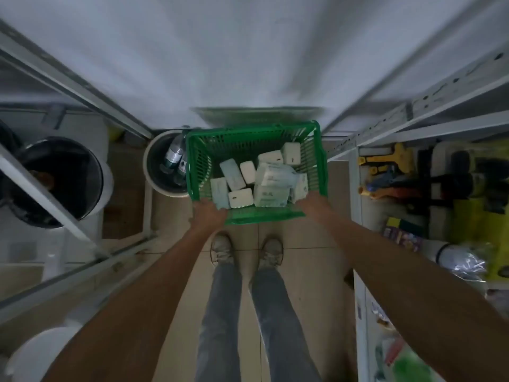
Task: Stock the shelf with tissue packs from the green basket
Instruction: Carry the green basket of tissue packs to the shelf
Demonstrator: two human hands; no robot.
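Note:
A green plastic basket (pixel 203 150) hangs low in front of me, above the tiled floor. Several white and pale blue tissue packs (pixel 271 179) lie loose inside it. My left hand (pixel 210 213) grips the basket's near rim at its left corner. My right hand (pixel 312 201) grips the same rim at the right corner. Both arms reach straight down. A wide pale shelf surface (pixel 248 56) stretches ahead of the basket, blurred.
A round bin (pixel 154 175) holding bottles stands just left of the basket. A large dark bucket (pixel 55 183) sits further left behind metal shelf rails (pixel 82 86). Shelving on the right (pixel 355 205) carries tools and packets. My feet (pixel 246 252) stand on beige tiles.

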